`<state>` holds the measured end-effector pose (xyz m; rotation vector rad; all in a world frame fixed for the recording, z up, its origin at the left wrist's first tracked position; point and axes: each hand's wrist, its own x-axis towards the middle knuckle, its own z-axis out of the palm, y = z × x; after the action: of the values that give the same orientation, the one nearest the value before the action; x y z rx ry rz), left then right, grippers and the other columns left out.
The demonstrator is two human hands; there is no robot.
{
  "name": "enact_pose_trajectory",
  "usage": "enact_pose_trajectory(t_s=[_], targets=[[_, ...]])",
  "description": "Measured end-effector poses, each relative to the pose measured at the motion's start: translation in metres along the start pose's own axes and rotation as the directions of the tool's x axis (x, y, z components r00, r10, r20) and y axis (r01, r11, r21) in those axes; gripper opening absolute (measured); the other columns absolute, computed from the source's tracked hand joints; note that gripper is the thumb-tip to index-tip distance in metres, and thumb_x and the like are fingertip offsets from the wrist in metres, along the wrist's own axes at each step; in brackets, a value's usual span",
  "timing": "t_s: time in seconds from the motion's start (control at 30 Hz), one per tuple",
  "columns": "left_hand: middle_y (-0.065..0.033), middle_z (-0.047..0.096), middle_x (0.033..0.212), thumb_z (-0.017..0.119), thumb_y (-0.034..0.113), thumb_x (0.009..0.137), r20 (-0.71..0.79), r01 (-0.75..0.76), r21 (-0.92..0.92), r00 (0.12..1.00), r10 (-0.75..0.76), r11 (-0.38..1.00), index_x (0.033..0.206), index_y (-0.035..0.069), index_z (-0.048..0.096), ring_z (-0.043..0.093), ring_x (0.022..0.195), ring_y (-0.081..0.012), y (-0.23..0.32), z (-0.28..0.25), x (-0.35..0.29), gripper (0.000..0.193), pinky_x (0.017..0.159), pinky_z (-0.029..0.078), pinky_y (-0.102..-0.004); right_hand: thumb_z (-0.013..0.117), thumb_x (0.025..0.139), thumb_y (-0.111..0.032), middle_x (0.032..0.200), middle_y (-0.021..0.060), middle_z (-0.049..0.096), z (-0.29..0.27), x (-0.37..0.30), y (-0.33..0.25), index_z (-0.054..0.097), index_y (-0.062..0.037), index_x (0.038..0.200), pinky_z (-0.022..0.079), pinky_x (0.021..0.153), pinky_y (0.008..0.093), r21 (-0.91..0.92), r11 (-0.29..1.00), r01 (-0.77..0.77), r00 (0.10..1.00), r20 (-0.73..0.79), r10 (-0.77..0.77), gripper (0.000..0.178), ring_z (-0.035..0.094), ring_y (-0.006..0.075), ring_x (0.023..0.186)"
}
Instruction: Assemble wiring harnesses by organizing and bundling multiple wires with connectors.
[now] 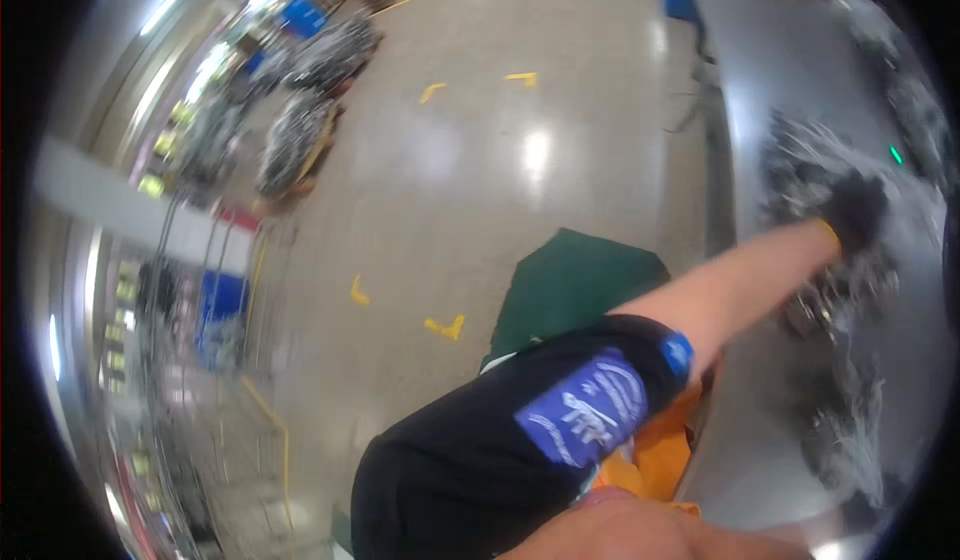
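My left arm, in a short black sleeve with a purple patch, stretches to the right over a grey metal table. At its end my left hand, in a dark glove with a yellow cuff edge, is at a heap of dark and silvery small pieces with clear, plastic-like strands. Blur hides its fingers, so I cannot tell whether it grips any. More of these tangled pieces lie nearer on the table. My right forearm runs along the lower edge; its hand is too smeared and dark to make out.
A green surface shows beyond my sleeve, beside the table. Yellow corner marks are on the shiny floor. Pallets with dark, plastic-wrapped loads stand at far left; a wire rack and blue bin are nearer.
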<state>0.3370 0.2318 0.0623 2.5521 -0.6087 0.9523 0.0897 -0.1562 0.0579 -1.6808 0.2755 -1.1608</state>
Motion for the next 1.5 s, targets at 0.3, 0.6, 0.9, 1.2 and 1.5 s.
enact_pose_trajectory(t_s=[0.3,0.6,0.9,1.2,1.5], targets=[[-0.0214,0.056,0.115,0.047,0.022,0.084,0.101,0.023,0.027,0.995,-0.026,0.999,0.113,0.004,0.059,0.052,0.111,-0.0346,-0.035,0.015,-0.004,0.036,0.093,0.042,-0.0457,0.049,0.093,-0.017,0.086,0.0004,0.052,-0.030,-0.072,-0.059,0.050,0.0025,0.132,0.042,0.068,0.0202,0.130,0.959,-0.251,0.930,0.308,0.201,0.043,0.050,0.0095,0.076],[-0.0229,0.043,0.131,0.067,0.035,0.077,-0.031,-0.176,-0.837,0.961,0.276,0.518,0.135,-0.002,0.037,0.038,0.124,-0.0427,0.108,-0.088,-0.091,0.075,0.107,0.027,-0.0555,0.058,0.092,-0.025,0.068,0.0035,0.055,0.031,-0.074,-0.154,0.065,-0.0015,0.107,0.047,0.056,0.0281,0.326,0.843,-0.428,0.904,0.177,0.390,0.028,0.056,0.0146,0.058],[-0.0162,0.047,0.136,0.077,0.036,0.059,-0.236,-0.511,-0.711,0.821,0.520,0.483,0.135,0.003,0.042,0.031,0.134,-0.0465,0.209,-0.104,-0.115,0.090,0.108,0.016,-0.0656,0.058,0.093,-0.023,0.096,0.0069,0.067,0.052,-0.119,-0.224,0.064,-0.0012,0.114,0.049,0.077,0.0269,-0.133,0.987,0.087,0.975,0.212,-0.057,0.031,0.062,0.0129,0.084],[-0.0114,0.066,0.083,0.051,0.016,0.077,-0.160,-0.672,-0.736,0.298,0.941,0.087,0.099,0.008,0.059,0.062,0.081,-0.0267,0.241,-0.033,-0.206,0.026,0.088,0.043,-0.0444,0.064,0.088,-0.023,0.084,0.0080,0.069,-0.018,-0.190,-0.187,0.067,-0.0004,0.096,0.052,0.075,0.0293,-0.214,0.833,-0.509,0.840,0.086,0.536,0.024,0.066,0.0143,0.081],[-0.0141,0.066,0.069,0.050,0.015,0.079,0.140,-0.598,-0.659,0.500,0.855,0.457,0.075,0.008,0.062,0.066,0.064,-0.0308,0.289,-0.004,-0.237,0.014,0.059,0.049,-0.0452,0.061,0.090,-0.019,0.077,0.0033,0.062,-0.101,-0.306,-0.161,0.068,-0.0094,0.087,0.050,0.080,0.0392,0.287,0.957,0.032,0.902,-0.421,0.096,0.012,0.063,0.0210,0.081]])
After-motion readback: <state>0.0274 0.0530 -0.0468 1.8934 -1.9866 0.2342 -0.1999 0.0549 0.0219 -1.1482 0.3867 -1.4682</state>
